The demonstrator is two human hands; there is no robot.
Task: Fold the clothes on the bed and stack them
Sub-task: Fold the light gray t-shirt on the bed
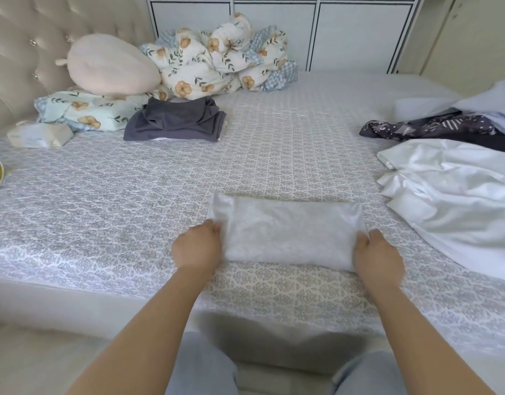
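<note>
Though folded, white garment (288,232) lengthwise left-right.

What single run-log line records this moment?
stage: white garment folded | left hand grip: left end | right hand grip: right end | stack: dark folded pile | unfolded: white satin

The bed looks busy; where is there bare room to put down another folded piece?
Free: the wide patterned stretch of bed between the dark folded stack and the white folded garment. Crowded: the right edge, under the white satin heap.
</note>
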